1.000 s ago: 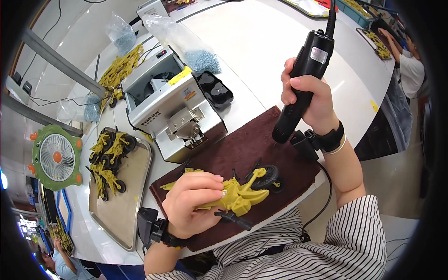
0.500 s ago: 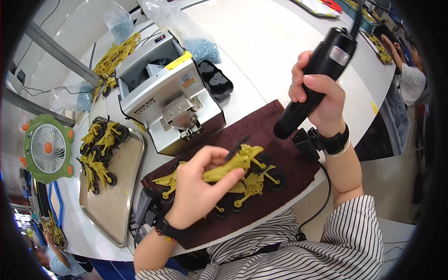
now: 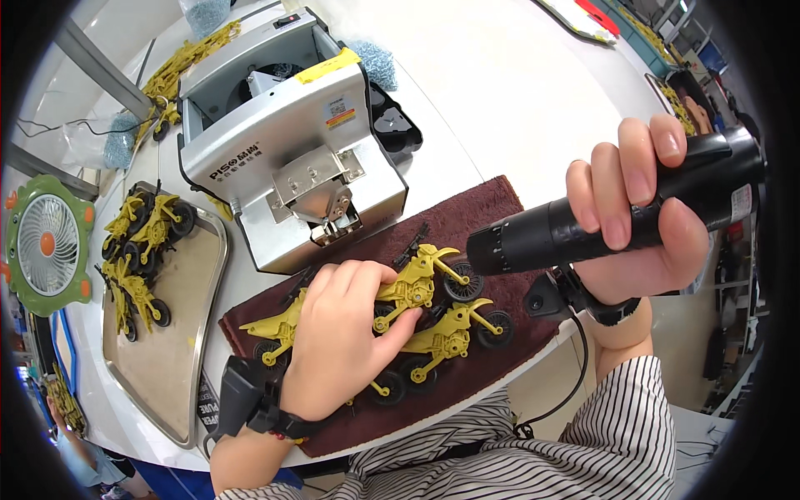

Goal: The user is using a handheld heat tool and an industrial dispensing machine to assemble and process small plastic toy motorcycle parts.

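My left hand (image 3: 342,333) is closed around the rear part of a yellow toy motorcycle (image 3: 421,279) with black wheels, which lies on its side on a dark red cloth (image 3: 517,312). Just nearer to me lies a second toy motorcycle (image 3: 450,337); more yellow and black pieces show to the left of my hand, partly covered by it. My right hand (image 3: 637,200) grips a black electric screwdriver (image 3: 533,237) above the cloth's right side. The tool is nearly level, its front end pointing left toward the motorcycle's front wheel and apart from it.
A silver screw feeder (image 3: 250,150) stands behind the cloth. To the left, a metal tray (image 3: 158,392) holds several toy motorcycles, beside a green fan (image 3: 46,246). Yellow parts (image 3: 192,62) and bags of small blue-grey pieces lie farther back. Other people work at the edges.
The motorcycle in my left hand has gone from tilted up to lying flat on the cloth. My right hand has swung the screwdriver from steep to nearly level and moved right.
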Available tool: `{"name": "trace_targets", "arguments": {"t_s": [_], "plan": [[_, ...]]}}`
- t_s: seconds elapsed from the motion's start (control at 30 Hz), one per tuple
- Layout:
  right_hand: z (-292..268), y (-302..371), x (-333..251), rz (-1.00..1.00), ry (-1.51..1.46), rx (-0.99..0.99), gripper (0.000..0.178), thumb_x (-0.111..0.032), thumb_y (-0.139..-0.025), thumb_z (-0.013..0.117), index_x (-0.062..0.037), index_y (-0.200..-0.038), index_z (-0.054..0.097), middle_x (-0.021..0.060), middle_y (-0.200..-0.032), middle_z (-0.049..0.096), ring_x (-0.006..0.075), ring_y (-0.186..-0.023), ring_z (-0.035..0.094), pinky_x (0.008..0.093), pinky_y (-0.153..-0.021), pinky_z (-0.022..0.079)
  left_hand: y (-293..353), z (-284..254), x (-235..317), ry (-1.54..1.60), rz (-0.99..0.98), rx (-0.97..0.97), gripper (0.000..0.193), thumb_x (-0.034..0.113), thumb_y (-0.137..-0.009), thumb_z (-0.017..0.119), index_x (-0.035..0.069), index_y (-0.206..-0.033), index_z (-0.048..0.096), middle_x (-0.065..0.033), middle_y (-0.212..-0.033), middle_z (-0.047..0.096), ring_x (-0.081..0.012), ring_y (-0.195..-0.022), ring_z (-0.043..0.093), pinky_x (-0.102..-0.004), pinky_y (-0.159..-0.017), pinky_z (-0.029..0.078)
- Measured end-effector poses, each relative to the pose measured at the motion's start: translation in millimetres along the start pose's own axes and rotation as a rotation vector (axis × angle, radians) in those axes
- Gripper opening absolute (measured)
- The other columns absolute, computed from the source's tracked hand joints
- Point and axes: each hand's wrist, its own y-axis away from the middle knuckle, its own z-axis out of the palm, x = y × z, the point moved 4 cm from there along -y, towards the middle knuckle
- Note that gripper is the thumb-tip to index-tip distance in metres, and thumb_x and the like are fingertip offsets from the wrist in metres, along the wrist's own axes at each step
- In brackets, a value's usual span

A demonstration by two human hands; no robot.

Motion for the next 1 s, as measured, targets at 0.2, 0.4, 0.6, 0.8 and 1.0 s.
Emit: {"name": "trace_targets", "arguments": {"t_s": [0.2,0.4,0.6,0.8,1.0], "plan": [[20.0,-18.3,12.8,0.085,0.081,-0.068,0.029,-0.014,-0.082,0.060,-0.0108,-0.106,0.044,0.0020,-0.084,0.051,0.0107,-0.058,0.051,0.0277,-0.062,0.042,-2.7,0.5,-2.1,0.004,0.019,0.076,0.034,0.015,-0.069,0.078,0.003,-0.094,0.059,-0.0104,-0.091,0.059,-0.0300,-0.089,0.055,-0.0381,-0.078,0.044],[31.7,-18.0,24.7,0.195,0.144,-0.034,0.031,-0.012,-0.079,0.065,-0.0106,-0.101,0.043,0.0038,-0.083,0.053,0.0135,-0.057,0.053,0.0290,-0.061,0.044,-1.6,2.3,-5.9,0.031,-0.023,0.085,0.039,0.014,-0.065,0.081,0.003,-0.096,0.060,-0.0109,-0.092,0.059,-0.0305,-0.091,0.054,-0.0394,-0.080,0.045],[32.2,-19.9,34.7,0.161,0.177,-0.129,0.033,-0.009,-0.078,0.068,-0.0101,-0.099,0.043,0.0040,-0.082,0.053,0.0147,-0.057,0.054,0.0294,-0.059,0.045,-0.6,1.9,-7.6,0.035,-0.009,0.093,0.040,0.013,-0.064,0.081,0.003,-0.095,0.059,-0.0119,-0.093,0.057,-0.0316,-0.091,0.054,-0.0400,-0.080,0.045],[42.8,-31.9,40.1,0.156,0.275,-0.307,0.032,-0.004,-0.073,0.068,-0.0091,-0.095,0.045,0.0047,-0.078,0.054,0.0152,-0.054,0.054,0.0287,-0.056,0.046,-0.9,1.6,-8.2,0.048,-0.005,0.066,0.039,0.013,-0.065,0.080,0.003,-0.096,0.057,-0.0121,-0.093,0.056,-0.0327,-0.092,0.053,-0.0410,-0.081,0.045],[53.1,-34.7,44.4,0.235,0.263,-0.280,0.030,-0.002,-0.073,0.067,-0.0081,-0.093,0.046,0.0049,-0.073,0.053,0.0142,-0.052,0.053,0.0278,-0.054,0.046,0.5,3.8,-6.9,0.083,0.014,0.051,0.037,0.013,-0.069,0.078,0.003,-0.097,0.056,-0.0133,-0.096,0.054,-0.0331,-0.095,0.051,-0.0410,-0.083,0.044]]}}
